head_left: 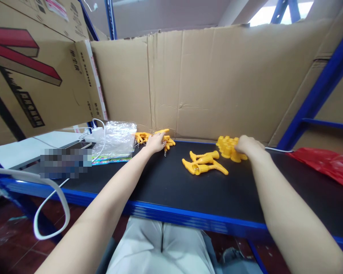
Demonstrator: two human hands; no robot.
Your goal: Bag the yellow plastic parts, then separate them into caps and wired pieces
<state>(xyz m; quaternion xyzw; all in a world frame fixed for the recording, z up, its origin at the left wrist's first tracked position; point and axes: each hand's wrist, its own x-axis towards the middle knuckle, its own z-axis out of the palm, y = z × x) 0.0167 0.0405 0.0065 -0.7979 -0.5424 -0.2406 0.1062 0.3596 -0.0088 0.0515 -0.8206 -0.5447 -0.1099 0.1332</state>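
Observation:
My left hand (155, 143) reaches into a pile of yellow curved handles (143, 137) with metal spirals at the back of the black shelf top. Its fingers are closed around one of these handles, partly hidden. At the back right, my right hand (248, 145) is at a cluster of yellow cup-shaped pieces (227, 147). Its fingers curl down onto one at the cluster's right side, though the fingertips are hidden. Between the hands lie a few yellow joined pieces (207, 158), each a curved handle with a hollow round sleeve.
Clear plastic bags (118, 137) lie at the left, beside a white charger (97, 134) with cables. A red plastic bag (322, 163) lies at the right. A cardboard wall (217, 83) stands behind, a large printed box (45, 76) at the left. A blue rail (188, 215) edges the front.

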